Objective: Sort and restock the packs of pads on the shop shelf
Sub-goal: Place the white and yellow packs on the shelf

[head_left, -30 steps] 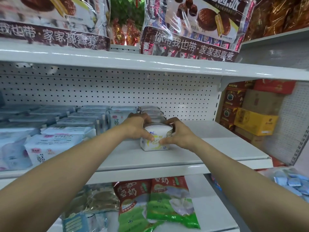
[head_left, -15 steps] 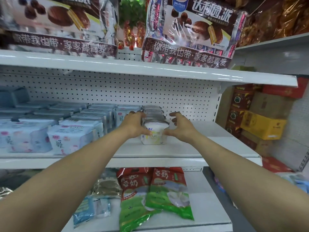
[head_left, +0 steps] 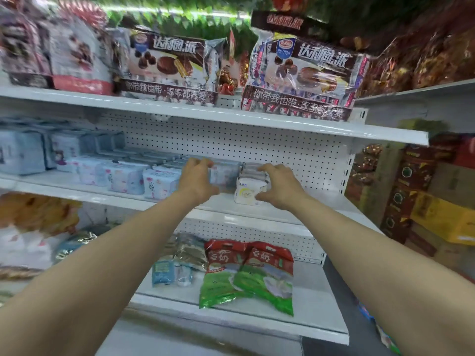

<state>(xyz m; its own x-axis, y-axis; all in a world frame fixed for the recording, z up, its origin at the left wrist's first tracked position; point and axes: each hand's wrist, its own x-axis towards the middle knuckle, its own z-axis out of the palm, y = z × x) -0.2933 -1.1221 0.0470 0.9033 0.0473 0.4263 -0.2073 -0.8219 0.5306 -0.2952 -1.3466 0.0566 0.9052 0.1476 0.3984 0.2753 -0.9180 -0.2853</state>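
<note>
A white pack of pads (head_left: 246, 193) with a yellow mark stands at the front of a short row on the middle shelf (head_left: 257, 214). My right hand (head_left: 279, 186) is on its right side, thumb on the front and fingers over the top. My left hand (head_left: 196, 179) is off this pack, one row to the left. Its curled fingers lie against a bluish pack (head_left: 224, 174) without clasping it. More rows of pale blue and pink pad packs (head_left: 128, 179) fill the shelf to the left. The picture is blurred by motion.
Big bags of chocolate pies (head_left: 298, 80) sit on the shelf above. Green and red soy milk bags (head_left: 246, 276) and small packets lie on the shelf below. Cartons (head_left: 442, 222) are stacked at the right. The middle shelf is bare right of the white pack.
My left hand has left the white pack and shifted left to the neighbouring row. My right hand has closed back onto the white pack. The camera has pulled back and tilted up.
</note>
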